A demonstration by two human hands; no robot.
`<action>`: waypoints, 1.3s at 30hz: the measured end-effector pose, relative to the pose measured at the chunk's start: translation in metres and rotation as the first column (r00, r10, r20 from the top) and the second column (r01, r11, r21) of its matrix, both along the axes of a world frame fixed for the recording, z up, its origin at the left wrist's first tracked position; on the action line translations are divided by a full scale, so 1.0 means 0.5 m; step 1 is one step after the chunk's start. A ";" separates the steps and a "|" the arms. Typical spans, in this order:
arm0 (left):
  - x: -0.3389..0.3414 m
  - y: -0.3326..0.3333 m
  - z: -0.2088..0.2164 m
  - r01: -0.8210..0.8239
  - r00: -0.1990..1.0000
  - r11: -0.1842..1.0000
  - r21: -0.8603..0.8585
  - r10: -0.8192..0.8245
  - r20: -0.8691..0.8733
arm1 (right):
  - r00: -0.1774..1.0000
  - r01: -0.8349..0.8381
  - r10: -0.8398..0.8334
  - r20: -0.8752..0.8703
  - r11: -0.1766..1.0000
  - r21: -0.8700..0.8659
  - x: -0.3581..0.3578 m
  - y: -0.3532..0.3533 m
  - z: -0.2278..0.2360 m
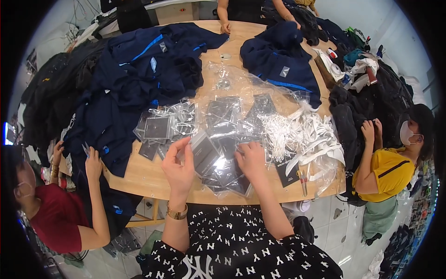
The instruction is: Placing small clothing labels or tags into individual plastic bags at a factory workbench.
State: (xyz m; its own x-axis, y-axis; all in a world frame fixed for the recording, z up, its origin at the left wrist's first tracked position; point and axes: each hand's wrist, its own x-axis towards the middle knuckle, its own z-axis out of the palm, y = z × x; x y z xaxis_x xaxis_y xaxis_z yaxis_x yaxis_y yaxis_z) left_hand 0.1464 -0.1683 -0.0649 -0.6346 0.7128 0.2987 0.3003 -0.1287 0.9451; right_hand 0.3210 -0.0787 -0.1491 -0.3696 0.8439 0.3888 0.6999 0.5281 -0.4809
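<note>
My left hand (179,162) pinches a dark grey printed tag (205,154) in a clear sleeve between thumb and fingers. Over the heap of plastic, the curled fingers of my right hand (251,160) grip a shiny clear plastic bag (226,163); their tips are partly hidden. More bagged dark tags lie beneath and beyond both hands. To the left sits a pile of bagged tags with white strings (159,127). Right of my right hand lies a bundle of white strings (280,136), with white ribbon-like strips (320,139) beside it.
Navy garments with blue trim (144,65) cover the table's left; another navy garment (278,60) lies at the far right. A black card (284,173) and a slim pen-like tool (303,182) lie near the front edge. Co-workers handle garments around the table; one at left holds scissors (86,149).
</note>
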 end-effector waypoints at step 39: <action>-0.001 -0.001 -0.012 0.045 0.997 0.999 0.008 -0.045 -0.058 | 0.913 -0.313 0.311 0.266 0.949 -0.033 0.008 -0.019 -0.039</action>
State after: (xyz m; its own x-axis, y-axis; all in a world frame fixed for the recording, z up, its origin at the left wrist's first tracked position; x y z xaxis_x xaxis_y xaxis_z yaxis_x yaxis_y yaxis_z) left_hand 0.1461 -0.1686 -0.0706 -0.5834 0.7373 0.3408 0.3478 -0.1524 0.9251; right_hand 0.3249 -0.0884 -0.1687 -0.7039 0.6653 0.2487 0.5994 0.7443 -0.2944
